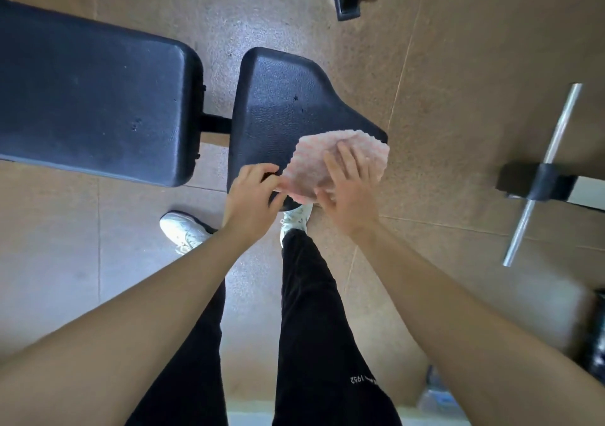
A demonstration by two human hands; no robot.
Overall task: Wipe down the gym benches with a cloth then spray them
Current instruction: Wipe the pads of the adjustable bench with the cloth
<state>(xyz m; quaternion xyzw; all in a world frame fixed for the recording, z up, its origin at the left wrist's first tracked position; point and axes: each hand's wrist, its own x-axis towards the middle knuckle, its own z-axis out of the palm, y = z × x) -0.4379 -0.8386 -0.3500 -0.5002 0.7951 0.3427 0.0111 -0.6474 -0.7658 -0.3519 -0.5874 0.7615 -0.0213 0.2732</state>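
The only writing readable is "1952", printed upside down in white on the right leg of the black trousers (320, 327); a few blurred letters sit beside it, too soft to read. One pale pink waffle-textured cloth (340, 167) lies on the near corner of the black padded seat pad (288, 104), its far edge hanging just past the pad's corner; the right hand (350, 193) rests flat on it, fingers spread, pressing rather than gripping; the left hand (253, 193), just left of it, pinches the cloth's near-left edge between thumb and curled fingers. Two black pads show — the seat pad and, further left of the left hand, the long black padded backrest (95, 98); two white trainers (185, 229) stand below the hands on the tan speckled floor (458, 65). One bare steel bar (543, 173) lies well to the right of the right hand.
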